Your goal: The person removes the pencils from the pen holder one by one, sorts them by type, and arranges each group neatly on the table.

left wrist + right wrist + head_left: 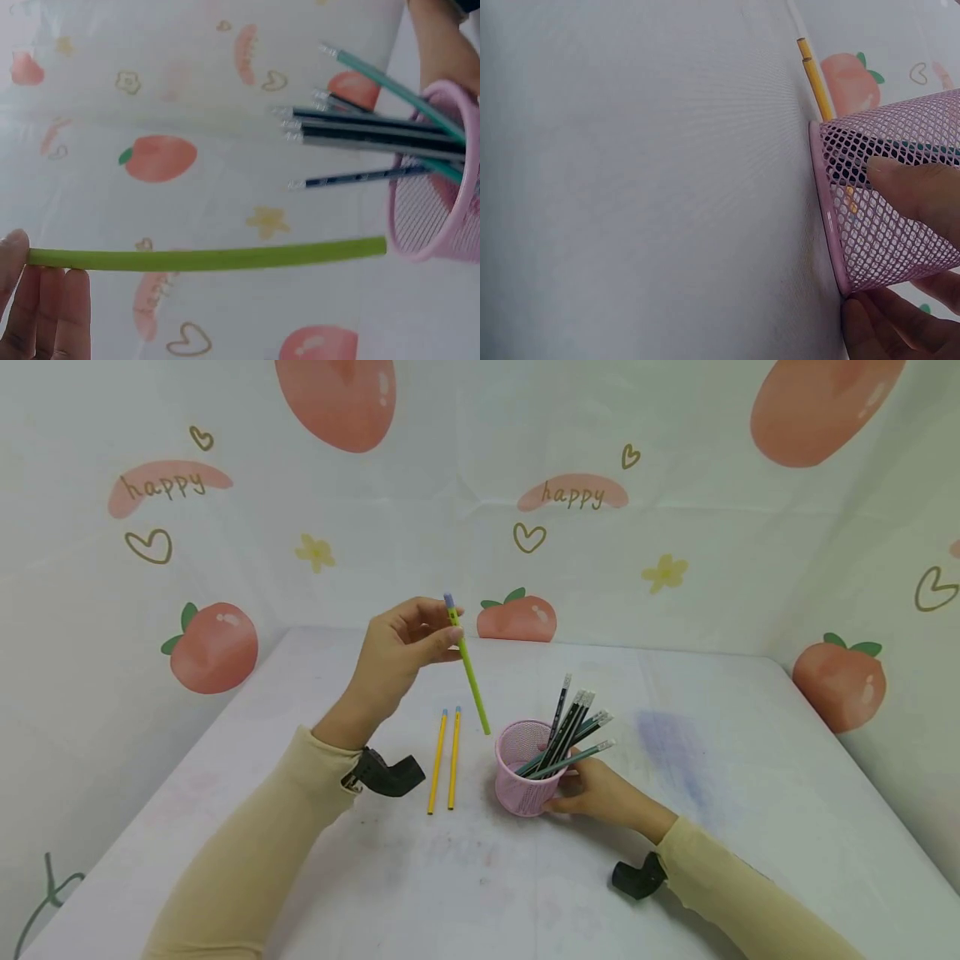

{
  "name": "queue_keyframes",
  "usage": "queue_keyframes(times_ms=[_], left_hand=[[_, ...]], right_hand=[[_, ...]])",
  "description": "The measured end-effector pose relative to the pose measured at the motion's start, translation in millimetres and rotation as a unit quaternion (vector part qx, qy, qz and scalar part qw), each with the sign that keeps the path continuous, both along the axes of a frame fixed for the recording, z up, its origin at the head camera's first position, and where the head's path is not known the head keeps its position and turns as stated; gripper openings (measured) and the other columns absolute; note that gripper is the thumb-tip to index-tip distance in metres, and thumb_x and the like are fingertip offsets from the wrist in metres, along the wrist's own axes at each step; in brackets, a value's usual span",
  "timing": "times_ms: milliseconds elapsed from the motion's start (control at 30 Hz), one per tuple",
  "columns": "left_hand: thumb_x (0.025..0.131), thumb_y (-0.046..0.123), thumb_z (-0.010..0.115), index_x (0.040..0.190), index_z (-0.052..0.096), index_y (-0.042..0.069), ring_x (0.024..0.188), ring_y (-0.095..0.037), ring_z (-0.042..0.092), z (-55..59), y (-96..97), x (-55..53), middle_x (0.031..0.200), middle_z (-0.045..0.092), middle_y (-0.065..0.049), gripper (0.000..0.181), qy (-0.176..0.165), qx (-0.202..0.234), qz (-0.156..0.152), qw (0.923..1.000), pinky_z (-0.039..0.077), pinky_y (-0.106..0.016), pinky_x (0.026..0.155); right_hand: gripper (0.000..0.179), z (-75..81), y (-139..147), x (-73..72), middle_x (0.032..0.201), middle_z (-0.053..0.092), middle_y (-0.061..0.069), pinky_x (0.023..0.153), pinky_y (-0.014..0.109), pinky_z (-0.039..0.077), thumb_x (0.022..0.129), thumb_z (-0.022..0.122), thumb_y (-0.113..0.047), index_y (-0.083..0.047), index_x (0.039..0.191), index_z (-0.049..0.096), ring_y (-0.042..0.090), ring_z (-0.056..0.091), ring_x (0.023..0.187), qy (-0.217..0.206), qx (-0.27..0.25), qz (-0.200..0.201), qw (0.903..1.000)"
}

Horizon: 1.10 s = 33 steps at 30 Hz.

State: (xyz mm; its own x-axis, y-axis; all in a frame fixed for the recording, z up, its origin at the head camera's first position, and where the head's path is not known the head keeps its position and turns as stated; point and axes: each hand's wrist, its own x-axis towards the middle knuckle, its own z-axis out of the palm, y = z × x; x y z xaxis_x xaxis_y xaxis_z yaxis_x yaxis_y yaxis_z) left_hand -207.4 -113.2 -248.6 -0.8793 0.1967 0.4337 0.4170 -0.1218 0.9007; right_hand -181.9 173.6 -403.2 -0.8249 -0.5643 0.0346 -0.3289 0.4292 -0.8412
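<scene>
Between thumb and fingers, my left hand [401, 647] pinches a yellow-green pencil [473, 681] near its purple eraser end. The pencil tilts downward, its lower end in the air just left of a pink mesh pencil cup [517, 793]. In the left wrist view, that end of the green pencil [225, 259] appears close to the cup's rim [457, 217]. My right hand [600, 793] grips the cup from the right, thumb [911, 187] against the mesh. Several dark and teal pencils [566, 731] lean to the right inside the cup, white erasers up.
Two yellow pencils [453, 760] lie side by side on the white table [480, 893], left of the cup. Behind the table hangs a white backdrop [450, 527] printed with peaches and hearts. A black wrist camera [390, 774] sits on the left wrist.
</scene>
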Motion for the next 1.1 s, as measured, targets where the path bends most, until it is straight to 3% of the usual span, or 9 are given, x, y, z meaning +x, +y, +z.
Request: queue_keyframes(times_ms=[100,233,467,633,767,867,933,1100], left_hand=[[0.088,-0.005,0.064,0.101,0.063,0.007,0.081,-0.010,0.065,1.6,-9.0,-7.8,0.094,0.064,0.001,0.018,-0.015,-0.017,0.020,0.9995,0.061,-0.037,0.078],[0.089,-0.002,0.065,0.113,0.060,0.004,0.080,-0.010,0.065,-5.5,-20.4,-18.1,0.092,0.062,0.000,0.026,-0.049,-0.051,0.047,0.9964,0.061,-0.035,0.076],[0.090,0.003,0.066,0.133,0.050,0.002,0.081,-0.010,0.067,-31.3,-38.0,-33.8,0.089,0.063,-0.001,0.046,-0.110,-0.094,0.075,0.9866,0.061,-0.030,0.075],[0.090,0.006,0.067,0.137,0.049,0.008,0.081,-0.010,0.068,-50.7,-48.3,-41.3,0.088,0.067,0.000,0.050,-0.144,-0.125,0.079,0.9784,0.061,-0.031,0.075],[0.090,0.005,0.066,0.138,0.050,0.010,0.081,-0.012,0.068,-65.8,-53.0,-45.1,0.097,0.068,-0.012,0.051,-0.170,-0.158,0.075,0.9698,0.061,-0.033,0.077],[0.089,0.004,0.067,0.138,0.050,0.009,0.080,-0.012,0.068,-75.7,-54.1,-47.0,0.107,0.066,-0.024,0.052,-0.196,-0.185,0.073,0.9602,0.061,-0.034,0.077],[0.089,0.004,0.067,0.139,0.049,0.008,0.080,-0.012,0.067,-82.1,-54.4,-48.7,0.111,0.065,-0.025,0.053,-0.219,-0.205,0.074,0.9509,0.061,-0.035,0.077],[0.089,0.005,0.068,0.139,0.050,0.008,0.082,-0.015,0.067,-95.9,-53.4,-51.6,0.110,0.066,-0.019,0.053,-0.281,-0.259,0.079,0.9206,0.061,-0.035,0.077]], right_hand=[[0.074,0.0,0,0.1,0.133,0.055,0.024,0.098,0.047,0.051,0.078,0.080,-0.013,0.005,0.138,0.041,0.041,0.060,0.114,0.001,0.007,-0.002,1.0000],[0.071,1.2,-1,0.4,0.132,0.056,0.025,0.098,0.048,0.051,0.078,0.080,-0.012,0.006,0.136,0.042,0.042,0.060,0.114,0.001,0.006,0.002,1.0000],[0.069,1.7,-1,0.3,0.134,0.054,0.025,0.099,0.050,0.050,0.079,0.079,-0.011,0.007,0.135,0.043,0.042,0.059,0.116,0.004,0.005,0.007,1.0000],[0.073,2.3,-1,0.6,0.135,0.052,0.026,0.099,0.049,0.050,0.079,0.079,-0.011,0.008,0.137,0.040,0.043,0.059,0.116,0.004,0.002,0.008,1.0000],[0.076,1.9,-1,0.6,0.137,0.051,0.026,0.098,0.048,0.051,0.079,0.079,-0.011,0.009,0.140,0.038,0.042,0.060,0.115,0.004,0.006,0.007,1.0000],[0.077,1.6,-1,0.5,0.138,0.050,0.026,0.097,0.048,0.051,0.079,0.079,-0.011,0.009,0.140,0.038,0.042,0.060,0.114,0.005,0.007,0.004,1.0000],[0.077,1.6,-1,0.5,0.139,0.049,0.026,0.097,0.048,0.051,0.079,0.079,-0.012,0.009,0.140,0.038,0.041,0.061,0.114,0.005,0.009,0.003,0.9999],[0.078,1.3,0,0.3,0.139,0.049,0.027,0.095,0.046,0.053,0.079,0.079,-0.012,0.009,0.141,0.037,0.041,0.061,0.113,0.004,0.007,0.004,1.0000]])
